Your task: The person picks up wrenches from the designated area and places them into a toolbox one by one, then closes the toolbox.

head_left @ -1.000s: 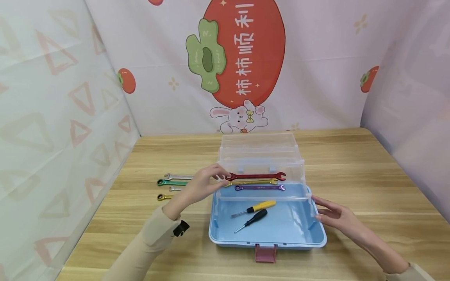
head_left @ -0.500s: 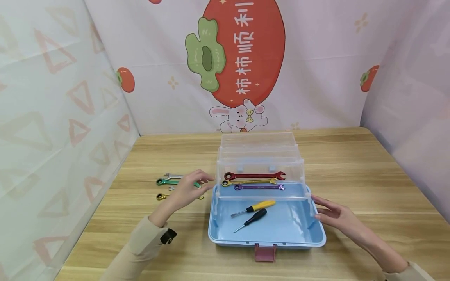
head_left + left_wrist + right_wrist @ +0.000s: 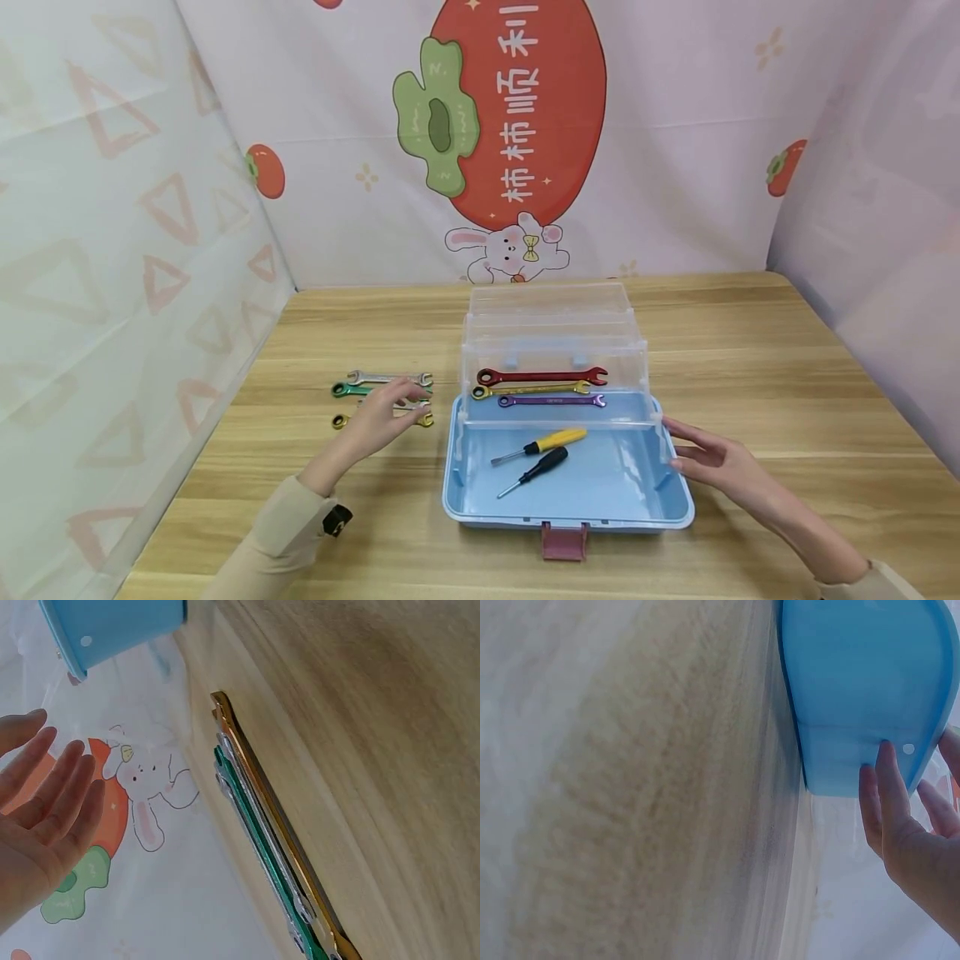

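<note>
Right under the left hand (image 3: 378, 418), out on the table (image 3: 401, 537), four wrenches side by side: silver combination wrench (image 3: 388, 378) farthest back, then green ratcheting wrench (image 3: 362, 389), then small silver wrench (image 3: 264, 825), then gold ratcheting wrench (image 3: 426, 421) nearest the person. In the head view, left fingertips close to the right-hand ends of the nearer two; actual contact hard to tell.

Just to the right, lid raised, a light-blue toolbox (image 3: 637, 523) with pink latch (image 3: 564, 542). On its floor, yellow-handled screwdriver (image 3: 558, 440) and, just in front, black-handled screwdriver (image 3: 543, 466), both slanted. Higher up, among the clear trays (image 3: 555, 333), a stack of colour: red ratcheting wrench (image 3: 543, 377), yellow-gold wrench (image 3: 531, 389), purple wrench (image 3: 551, 401), exact tier hard to tell.

And for reading matter, big white characters on the backdrop (image 3: 690, 200), turned sideways over a red persimmon: 柿柿顺利. Faint marking on the purple wrench, too small to make out.

Back to the left hand: free of any load, fingers loosely bent and apart from the thumb. Over on the other side, right hand (image 3: 712, 460) with fingers spread, tips resting against the toolbox's right end wall and rim.
</note>
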Demonstrator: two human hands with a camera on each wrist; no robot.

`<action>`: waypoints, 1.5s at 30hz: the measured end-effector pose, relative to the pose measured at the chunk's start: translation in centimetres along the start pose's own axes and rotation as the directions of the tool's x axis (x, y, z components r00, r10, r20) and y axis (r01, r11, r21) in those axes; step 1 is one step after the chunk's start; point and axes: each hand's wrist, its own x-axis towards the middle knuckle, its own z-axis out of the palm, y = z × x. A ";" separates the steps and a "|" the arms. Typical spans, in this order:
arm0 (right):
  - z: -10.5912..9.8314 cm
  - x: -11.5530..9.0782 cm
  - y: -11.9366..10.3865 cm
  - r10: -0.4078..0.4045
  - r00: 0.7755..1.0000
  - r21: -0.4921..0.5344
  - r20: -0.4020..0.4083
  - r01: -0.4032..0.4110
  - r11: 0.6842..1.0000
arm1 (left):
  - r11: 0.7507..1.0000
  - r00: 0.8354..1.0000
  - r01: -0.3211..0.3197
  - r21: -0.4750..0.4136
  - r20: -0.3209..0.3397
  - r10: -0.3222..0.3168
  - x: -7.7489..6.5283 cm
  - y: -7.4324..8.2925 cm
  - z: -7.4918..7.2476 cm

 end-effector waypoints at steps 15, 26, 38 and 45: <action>0.1 0.0 -0.2 0.067 0.997 -0.061 -0.025 -0.068 0.996 | 0.980 0.995 0.058 0.188 0.063 -0.071 -1.4 -3.1 0.3; 0.0 0.0 -0.1 0.055 0.998 -0.058 -0.024 -0.057 0.997 | 0.965 0.977 0.098 0.242 0.162 -0.139 -1.7 -4.6 0.2; 0.2 0.1 0.2 -0.044 0.999 0.007 -0.007 0.044 0.999 | 0.949 0.964 0.096 0.300 0.208 -0.163 -1.6 -5.7 0.3; 0.2 0.1 0.3 -0.063 0.998 0.021 -0.009 0.063 0.998 | 0.944 0.954 0.107 0.313 0.234 -0.185 -1.4 -6.0 0.4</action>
